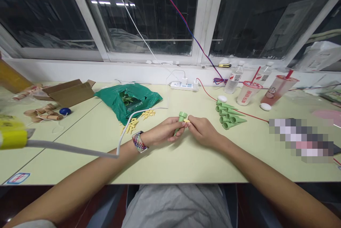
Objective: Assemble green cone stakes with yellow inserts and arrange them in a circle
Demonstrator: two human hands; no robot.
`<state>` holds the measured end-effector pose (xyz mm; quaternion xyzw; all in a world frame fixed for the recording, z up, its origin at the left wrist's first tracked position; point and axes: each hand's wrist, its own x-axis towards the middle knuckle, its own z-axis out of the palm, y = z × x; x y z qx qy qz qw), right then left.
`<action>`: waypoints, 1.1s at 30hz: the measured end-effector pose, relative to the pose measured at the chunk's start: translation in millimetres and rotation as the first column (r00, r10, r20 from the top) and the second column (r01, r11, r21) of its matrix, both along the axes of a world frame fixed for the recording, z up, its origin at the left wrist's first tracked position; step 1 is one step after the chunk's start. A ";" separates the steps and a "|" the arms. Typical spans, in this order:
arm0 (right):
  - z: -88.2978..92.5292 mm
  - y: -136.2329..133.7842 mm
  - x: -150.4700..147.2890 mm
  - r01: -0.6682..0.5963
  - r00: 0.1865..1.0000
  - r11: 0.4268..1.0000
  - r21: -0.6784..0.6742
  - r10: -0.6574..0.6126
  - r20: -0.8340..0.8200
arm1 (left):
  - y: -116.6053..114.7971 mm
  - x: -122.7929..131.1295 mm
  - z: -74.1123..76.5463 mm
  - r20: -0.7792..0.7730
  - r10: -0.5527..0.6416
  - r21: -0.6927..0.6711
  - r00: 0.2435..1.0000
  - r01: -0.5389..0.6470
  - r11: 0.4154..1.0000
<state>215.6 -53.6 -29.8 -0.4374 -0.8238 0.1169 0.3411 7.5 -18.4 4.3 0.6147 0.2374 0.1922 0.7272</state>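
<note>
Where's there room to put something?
Bare yellowish tabletop lies between the left hand and its front edge, and between the right forearm and green plastic cones. Back right is crowded: clear plastic bottles, translucent cups.

The left hand (170, 129) hides much of the light-green plastic cone (182, 115), and the small yellow plastic piece (187, 121) at the right hand (202, 131) is too covered to show its full shape. Coarse pixel blocks blur the flat dark object (302, 141), while the picture's left edge cuts off the yellow-brown cylindrical object (12, 76).
</note>
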 end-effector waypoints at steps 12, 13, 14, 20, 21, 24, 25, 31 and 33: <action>-2.5 -2.9 -20.6 -0.324 0.704 0.829 -0.455 -0.110 -0.702 | -1.1 1.8 -1.3 -0.101 0.088 0.425 0.991 -0.038 0.905; -1.5 -2.3 -21.5 -0.367 0.675 0.801 -0.472 -0.119 -0.728 | -1.0 2.0 -1.9 -0.099 0.108 0.438 0.989 -0.054 0.897; -0.4 -1.6 -22.0 -0.394 0.658 0.784 -0.480 -0.124 -0.743 | -1.0 2.3 -2.3 -0.092 0.125 0.435 0.988 -0.073 0.897; 5.2 1.3 -15.3 -0.189 0.787 0.905 -0.382 -0.093 -0.610 | -3.0 5.2 -4.2 -0.014 0.176 0.340 0.984 -0.161 0.926; 5.3 1.2 -13.2 -0.132 0.838 0.933 -0.334 -0.075 -0.541 | -3.4 5.6 -5.5 -0.006 0.189 0.342 0.982 -0.175 0.923; 4.1 -0.4 -7.9 -0.022 0.953 0.979 -0.204 -0.041 -0.299 | -3.9 6.3 -11.7 0.015 0.211 0.353 0.977 -0.203 0.913; 3.5 -1.2 -6.7 0.000 0.974 0.985 -0.173 -0.039 -0.223 | -3.7 6.4 -13.9 0.018 0.205 0.348 0.979 -0.199 0.916; 3.3 -4.7 -4.2 0.079 0.995 0.995 -0.059 -0.075 0.066 | -2.6 7.1 -19.1 -0.001 0.088 0.163 0.996 -0.087 0.983; 4.1 -5.1 -4.5 0.087 0.993 0.995 -0.056 -0.082 0.086 | -3.0 8.0 -19.4 0.000 0.084 0.145 0.996 -0.083 0.986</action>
